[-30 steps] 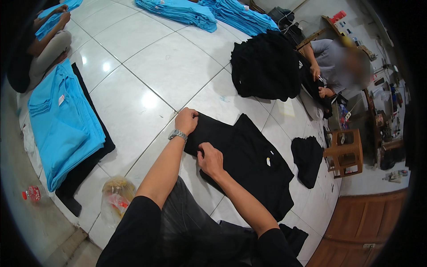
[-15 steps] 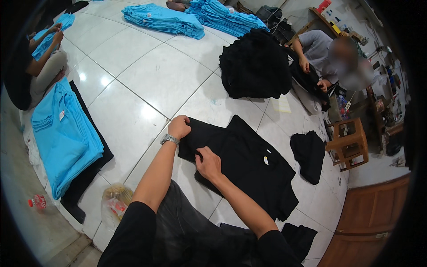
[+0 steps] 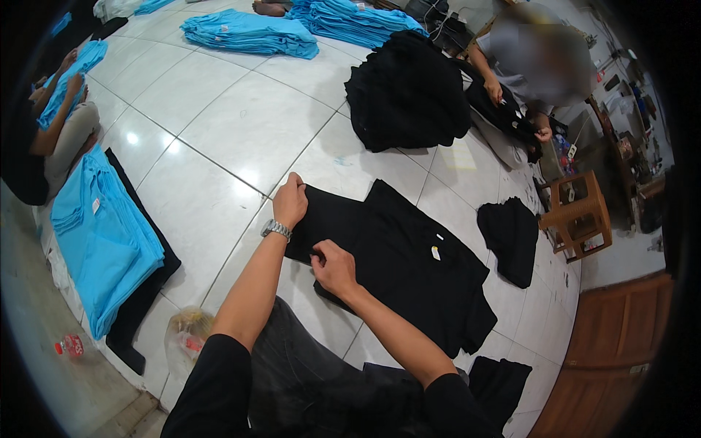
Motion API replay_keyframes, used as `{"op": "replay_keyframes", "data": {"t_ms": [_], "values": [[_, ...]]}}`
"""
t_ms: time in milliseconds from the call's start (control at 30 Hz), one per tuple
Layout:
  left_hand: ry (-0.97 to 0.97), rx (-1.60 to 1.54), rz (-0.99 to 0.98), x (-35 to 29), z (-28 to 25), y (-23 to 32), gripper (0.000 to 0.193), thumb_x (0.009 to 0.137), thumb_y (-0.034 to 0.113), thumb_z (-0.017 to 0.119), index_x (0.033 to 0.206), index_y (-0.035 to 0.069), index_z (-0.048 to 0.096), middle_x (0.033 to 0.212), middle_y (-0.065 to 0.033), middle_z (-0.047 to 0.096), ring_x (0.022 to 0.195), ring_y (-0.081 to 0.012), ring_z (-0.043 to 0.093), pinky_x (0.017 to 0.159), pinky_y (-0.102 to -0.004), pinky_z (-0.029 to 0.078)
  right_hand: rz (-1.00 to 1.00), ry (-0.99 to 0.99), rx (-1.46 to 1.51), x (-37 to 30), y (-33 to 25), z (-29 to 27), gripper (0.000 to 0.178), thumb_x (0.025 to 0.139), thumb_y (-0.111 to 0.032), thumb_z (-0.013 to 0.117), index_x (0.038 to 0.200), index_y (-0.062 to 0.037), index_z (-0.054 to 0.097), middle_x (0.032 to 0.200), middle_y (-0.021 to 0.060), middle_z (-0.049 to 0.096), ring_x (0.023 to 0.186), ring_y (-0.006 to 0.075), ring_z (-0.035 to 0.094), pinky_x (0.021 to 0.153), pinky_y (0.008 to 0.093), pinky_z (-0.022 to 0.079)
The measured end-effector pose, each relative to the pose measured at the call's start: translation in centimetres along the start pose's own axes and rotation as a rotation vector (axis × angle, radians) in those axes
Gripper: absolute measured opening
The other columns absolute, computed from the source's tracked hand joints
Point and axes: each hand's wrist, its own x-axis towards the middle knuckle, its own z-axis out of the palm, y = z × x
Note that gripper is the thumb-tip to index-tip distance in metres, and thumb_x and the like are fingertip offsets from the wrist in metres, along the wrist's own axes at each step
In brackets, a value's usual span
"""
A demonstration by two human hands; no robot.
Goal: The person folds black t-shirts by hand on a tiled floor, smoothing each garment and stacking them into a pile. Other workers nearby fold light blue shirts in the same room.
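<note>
A black shirt [image 3: 398, 244] lies spread on the tiled floor in front of me, with a small white and yellow label on it. My left hand [image 3: 290, 198], with a metal watch at the wrist, is closed on the shirt's far left corner. Over the shirt's near left part, my right hand [image 3: 336, 266] has its fingers curled in a pinch at the cloth. The fabric between those fingertips is mostly hidden.
A stack of blue shirts [image 3: 109, 237] is at my left, near a plastic bag [image 3: 186, 332] and a bottle [image 3: 69, 345]. A black cloth pile [image 3: 409, 91] stands ahead. Co-workers sit left and far right. At right are folded black cloth [image 3: 509, 241] and a brown stool [image 3: 577, 215].
The view has shifted slightly. My left hand has drawn the shirt's corner a little farther away, and the right hand stays curled by the cloth. The co-worker on the left has raised a blue garment.
</note>
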Motion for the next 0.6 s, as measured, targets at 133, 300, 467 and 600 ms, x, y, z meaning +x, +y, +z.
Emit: {"op": "replay_keyframes", "data": {"t_ms": [133, 300, 467, 600], "values": [[-0.027, -0.119, -0.042, 0.3, 0.0, 2.0, 0.016, 0.102, 0.015, 0.062, 0.106, 0.001, 0.055, 0.078, -0.0238, 0.067, 0.077, -0.0438, 0.067, 0.07, -0.0499, 0.052, -0.021, 0.011, -0.007, -0.4, -0.3, 0.0, 0.013, 0.087, -0.007, 0.073, 0.097, -0.0015, 0.067, 0.085, 0.0126, 0.071, 0.068, 0.0257, 0.071, 0.062, 0.0376, 0.055], [-0.025, -0.388, -0.108, -1.8, 0.9, 7.9, 0.017, 0.103, 0.017, 0.062, 0.107, 0.001, 0.056, 0.071, -0.0163, 0.064, 0.061, -0.0292, 0.061, 0.061, -0.0434, 0.049, 0.318, 0.045, 0.213, -2.2, 1.2, -2.9, 0.017, 0.086, -0.001, 0.068, 0.101, 0.0022, 0.062, 0.083, 0.0112, 0.07, 0.071, 0.0174, 0.073, 0.061, 0.0339, 0.056], [-0.789, -1.075, -0.275, -6.8, 3.1, 12.9, 0.023, 0.107, 0.025, 0.062, 0.117, 0.004, 0.059, 0.102, -0.0089, 0.069, 0.08, -0.0193, 0.071, 0.072, -0.0355, 0.062, 0.688, 0.096, 0.729, -6.9, 4.6, -8.0, 0.021, 0.086, -0.001, 0.063, 0.106, 0.0065, 0.06, 0.097, 0.018, 0.074, 0.08, 0.0242, 0.076, 0.063, 0.0334, 0.061], [-0.571, -0.267, 0.168, -7.7, 4.3, 10.7, 0.021, 0.104, 0.014, 0.062, 0.121, 0.001, 0.06, 0.139, -0.0188, 0.065, 0.101, -0.0345, 0.073, 0.088, -0.0437, 0.059, 1.082, -0.094, 0.762, -9.8, 6.8, -10.0, 0.017, 0.093, -0.009, 0.061, 0.105, 0.0018, 0.057, 0.099, 0.022, 0.075, 0.077, 0.0271, 0.077, 0.063, 0.0343, 0.061]]}}
